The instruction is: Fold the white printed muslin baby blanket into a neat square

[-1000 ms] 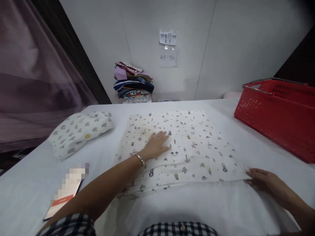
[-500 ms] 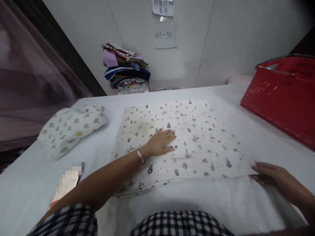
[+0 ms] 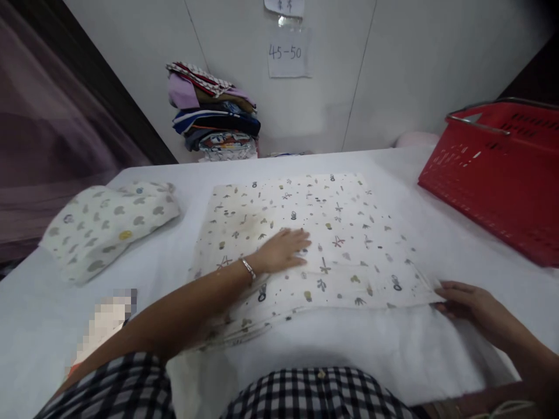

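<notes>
A starfish-print cloth (image 3: 336, 256) was spread on the white-covered table (image 3: 489, 273), directly before the wearer, where it could be reached from both sides. The left hand (image 3: 282, 251) was laid palm down near the middle of the cloth, its fingers spread and its grip released; nothing was grasped, and the cloth was apparently pressed so that sliding would be prevented. By the right hand (image 3: 469, 299) the near right corner was pinched, seemingly so that the edge could be drawn straight against the hold of the left palm. Because the right fingertips were partly hidden, the number of layers held in that grip could not be told. Overlapping folds were seen along the near left edge, close to the left forearm (image 3: 187, 314). A grey-motif cloth (image 3: 109, 233) was left rumpled at the left, well apart, presumably out of the way of the arm. A red basket (image 3: 493, 186) was stood at the right. Beyond the far edge, folded textiles (image 3: 213, 119) were stacked by the wall (image 3: 393, 75), on which a paper sign (image 3: 290, 53) reading "45-50" was fixed, plainly for reading.
</notes>
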### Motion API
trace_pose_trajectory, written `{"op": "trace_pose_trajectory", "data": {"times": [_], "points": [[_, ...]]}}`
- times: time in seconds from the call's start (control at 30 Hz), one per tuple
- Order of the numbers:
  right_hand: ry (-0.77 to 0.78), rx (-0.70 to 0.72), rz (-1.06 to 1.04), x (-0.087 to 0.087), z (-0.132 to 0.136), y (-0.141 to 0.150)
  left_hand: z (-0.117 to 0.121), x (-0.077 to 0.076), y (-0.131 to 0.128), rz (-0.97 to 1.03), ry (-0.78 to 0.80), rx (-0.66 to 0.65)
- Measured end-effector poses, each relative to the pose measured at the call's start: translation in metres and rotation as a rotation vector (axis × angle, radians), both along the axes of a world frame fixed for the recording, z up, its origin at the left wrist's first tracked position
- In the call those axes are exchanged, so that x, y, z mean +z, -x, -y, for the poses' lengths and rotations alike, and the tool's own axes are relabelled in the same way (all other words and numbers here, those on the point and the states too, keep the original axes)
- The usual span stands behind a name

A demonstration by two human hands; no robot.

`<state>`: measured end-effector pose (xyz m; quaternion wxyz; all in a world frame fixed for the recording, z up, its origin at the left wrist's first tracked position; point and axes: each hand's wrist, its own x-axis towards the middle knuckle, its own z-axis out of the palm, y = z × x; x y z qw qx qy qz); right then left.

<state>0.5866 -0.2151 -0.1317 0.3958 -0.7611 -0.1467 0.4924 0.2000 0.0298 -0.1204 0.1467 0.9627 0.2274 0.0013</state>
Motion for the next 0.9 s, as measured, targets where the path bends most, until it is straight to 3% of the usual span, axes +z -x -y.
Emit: {"op": "trace_pose_trajectory", "data": {"times": [0.1, 0.13, 0.2, 0.3, 0.37, 0.4, 0.5, 0.53, 0.6, 0.67, 0.73, 0.9], "points": [[-0.016, 0.024, -0.01, 0.0, 0.0, 0.0, -0.014, 0.007, -0.005, 0.074, -0.117, 0.324], [-0.02, 0.031, -0.012, 0.0, 0.0, 0.001, -0.012, 0.009, -0.011, 0.102, -0.139, 0.346], [-0.035, 0.041, -0.01, 0.001, 0.0, 0.001, 0.004, 0.01, -0.027, 0.125, -0.113, 0.176], [-0.047, 0.068, -0.009, 0.002, 0.0, 0.003, 0.027, 0.003, -0.054, 0.113, -0.015, -0.269], [-0.045, 0.097, -0.017, 0.002, 0.001, 0.005, 0.021, -0.003, -0.064, 0.087, -0.001, -0.331], [-0.044, 0.109, -0.021, 0.002, 0.001, 0.006, 0.01, -0.005, -0.066, 0.071, -0.022, -0.257], [-0.05, 0.132, -0.037, -0.001, 0.001, 0.008, -0.03, -0.003, -0.065, 0.09, -0.174, 0.195], [-0.049, 0.138, -0.041, -0.002, 0.001, 0.009, -0.038, -0.001, -0.064, 0.106, -0.212, 0.289], [-0.042, 0.156, -0.035, -0.004, 0.0, 0.01, -0.043, -0.002, -0.062, 0.112, -0.205, 0.237], [-0.038, 0.175, -0.01, -0.005, -0.002, 0.011, -0.036, -0.007, -0.062, 0.075, -0.104, -0.02], [-0.045, 0.192, 0.0, -0.006, -0.002, 0.011, -0.028, -0.01, -0.058, 0.058, -0.031, -0.104], [-0.065, 0.143, -0.053, -0.005, -0.001, 0.011, -0.031, 0.006, -0.017, 0.181, -0.088, 0.226]]}}
